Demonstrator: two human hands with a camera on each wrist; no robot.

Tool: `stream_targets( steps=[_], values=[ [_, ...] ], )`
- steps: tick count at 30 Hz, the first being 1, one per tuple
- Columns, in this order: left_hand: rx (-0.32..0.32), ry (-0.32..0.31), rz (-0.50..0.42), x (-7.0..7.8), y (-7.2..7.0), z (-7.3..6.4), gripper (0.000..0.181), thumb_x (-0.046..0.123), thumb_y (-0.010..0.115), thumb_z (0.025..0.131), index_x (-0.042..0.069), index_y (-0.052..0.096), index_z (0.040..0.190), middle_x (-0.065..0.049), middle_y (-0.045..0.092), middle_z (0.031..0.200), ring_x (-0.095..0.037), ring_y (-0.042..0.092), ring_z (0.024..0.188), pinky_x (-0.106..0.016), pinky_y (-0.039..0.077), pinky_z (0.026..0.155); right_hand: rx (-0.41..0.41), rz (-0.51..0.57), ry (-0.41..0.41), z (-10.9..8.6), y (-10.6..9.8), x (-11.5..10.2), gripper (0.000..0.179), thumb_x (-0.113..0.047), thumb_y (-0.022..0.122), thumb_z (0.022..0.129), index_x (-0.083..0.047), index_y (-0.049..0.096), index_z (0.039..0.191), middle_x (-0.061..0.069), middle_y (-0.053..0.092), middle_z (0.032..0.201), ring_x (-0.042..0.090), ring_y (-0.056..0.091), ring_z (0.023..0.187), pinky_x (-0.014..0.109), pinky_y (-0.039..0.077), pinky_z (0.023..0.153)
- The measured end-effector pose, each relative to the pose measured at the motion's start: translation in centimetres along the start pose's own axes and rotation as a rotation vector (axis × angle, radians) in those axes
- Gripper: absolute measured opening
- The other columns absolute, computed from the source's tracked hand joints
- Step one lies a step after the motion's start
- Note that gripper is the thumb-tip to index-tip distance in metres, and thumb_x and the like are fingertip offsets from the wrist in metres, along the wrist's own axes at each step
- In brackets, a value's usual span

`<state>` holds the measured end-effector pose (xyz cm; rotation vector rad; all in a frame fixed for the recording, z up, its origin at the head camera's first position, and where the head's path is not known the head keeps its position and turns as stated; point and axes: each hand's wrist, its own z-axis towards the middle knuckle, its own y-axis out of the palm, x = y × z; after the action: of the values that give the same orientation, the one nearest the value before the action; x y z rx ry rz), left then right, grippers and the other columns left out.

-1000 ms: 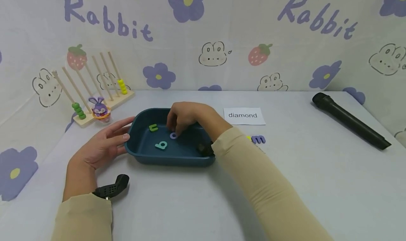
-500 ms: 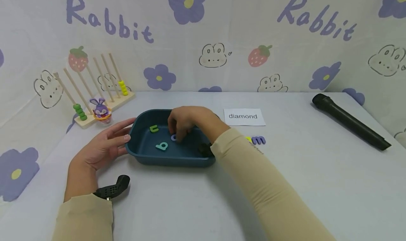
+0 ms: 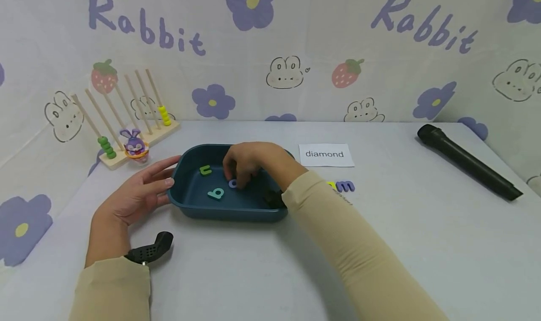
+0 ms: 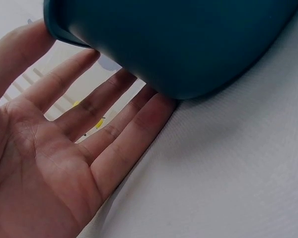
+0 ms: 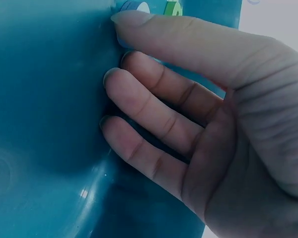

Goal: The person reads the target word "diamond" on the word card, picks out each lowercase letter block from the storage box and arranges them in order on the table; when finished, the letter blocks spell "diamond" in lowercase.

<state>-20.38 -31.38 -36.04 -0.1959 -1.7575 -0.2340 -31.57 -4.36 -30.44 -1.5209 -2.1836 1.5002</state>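
Observation:
My left hand (image 3: 139, 189) steadies the left end of a dark teal tray (image 3: 228, 215); in the left wrist view its spread, fairly straight fingers (image 4: 89, 106) touch the tray's wall. Inside the tray, my right hand (image 3: 249, 161) reaches down with bent fingers. Its thumb and index finger are at a small blue-purple letter (image 3: 232, 183), probably an o or a, partly covered. The right wrist view shows the thumb (image 5: 164, 37) across that letter (image 5: 134, 7), with the index finger hidden. A green letter (image 3: 205, 170) and a turquoise letter (image 3: 216, 194) lie nearby in the tray.
A card reading "diamond" (image 3: 326, 155) lies behind a purple letter m (image 3: 346, 186) and a yellow letter (image 3: 331, 185), partly behind the right sleeve. A bead rack (image 3: 114, 159) with a rabbit figure (image 3: 135, 145) stands back left. A black microphone (image 3: 469, 161) lies right.
Only slight shifts of the right hand's fingers at the blue-purple letter are visible. The left hand keeps its place at the tray, and the other letters stay put.

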Motion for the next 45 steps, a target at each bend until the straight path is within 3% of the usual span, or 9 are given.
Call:
stream_targets(
  steps=[9, 17, 22, 33, 39, 45],
  values=[
    [-0.005, 0.006, 0.014, 0.3, 0.2, 0.1, 0.062, 0.020, 0.058, 0.106, 0.027, 0.033, 0.163, -0.015, 0.017, 0.172, -0.010, 0.059, 0.128, -0.029, 0.058, 0.097, 0.024, -0.038, 0.023, -0.2, -0.1, -0.1, 0.020, -0.015, 0.082, 0.089, -0.017, 0.070, 0.104, 0.005, 0.067, 0.103, 0.021, 0.062, 0.092, 0.034, 0.057, 0.083],
    [-0.003, 0.005, 0.024, 0.6, 0.5, 0.2, 0.063, 0.021, 0.059, 0.106, 0.026, 0.032, 0.163, -0.015, 0.018, 0.172, -0.013, 0.057, 0.130, -0.029, 0.058, 0.097, -0.007, 0.040, -0.023, -0.4, -0.3, 0.7, 0.018, -0.009, 0.079, 0.089, -0.017, 0.071, 0.103, 0.005, 0.064, 0.098, 0.019, 0.059, 0.084, 0.032, 0.052, 0.074],
    [-0.013, -0.001, 0.025, 0.7, 0.8, 0.3, 0.064, 0.021, 0.059, 0.106, 0.026, 0.032, 0.163, -0.014, 0.018, 0.172, -0.014, 0.055, 0.131, -0.029, 0.057, 0.098, -0.016, 0.082, -0.024, -0.7, -0.6, 1.1, 0.015, -0.010, 0.078, 0.091, -0.016, 0.071, 0.103, 0.005, 0.065, 0.102, 0.019, 0.061, 0.088, 0.034, 0.057, 0.082],
    [-0.027, 0.008, 0.028, 0.6, 0.9, 0.3, 0.063, 0.020, 0.058, 0.106, 0.025, 0.032, 0.163, -0.015, 0.018, 0.171, -0.011, 0.058, 0.129, -0.029, 0.057, 0.098, 0.031, 0.107, -0.039, -1.8, -1.7, 1.0, 0.012, -0.014, 0.076, 0.092, -0.015, 0.073, 0.104, 0.006, 0.071, 0.101, 0.022, 0.067, 0.094, 0.040, 0.059, 0.091],
    [-0.031, 0.007, 0.024, 0.4, 0.6, 0.2, 0.063, 0.020, 0.057, 0.107, 0.026, 0.031, 0.163, -0.015, 0.017, 0.171, -0.010, 0.058, 0.128, -0.029, 0.057, 0.099, 0.068, 0.128, -0.100, -2.8, -2.6, 0.8, 0.014, -0.012, 0.075, 0.090, -0.013, 0.073, 0.104, 0.005, 0.072, 0.100, 0.021, 0.069, 0.091, 0.039, 0.060, 0.087],
    [-0.028, 0.005, 0.022, 0.1, 0.2, -0.1, 0.063, 0.020, 0.057, 0.107, 0.025, 0.031, 0.163, -0.016, 0.016, 0.171, -0.008, 0.059, 0.127, -0.029, 0.057, 0.098, 0.107, 0.142, -0.103, -4.3, -3.3, 0.4, 0.018, -0.013, 0.075, 0.089, -0.014, 0.073, 0.106, 0.005, 0.071, 0.103, 0.022, 0.067, 0.093, 0.038, 0.060, 0.089]
  ],
)
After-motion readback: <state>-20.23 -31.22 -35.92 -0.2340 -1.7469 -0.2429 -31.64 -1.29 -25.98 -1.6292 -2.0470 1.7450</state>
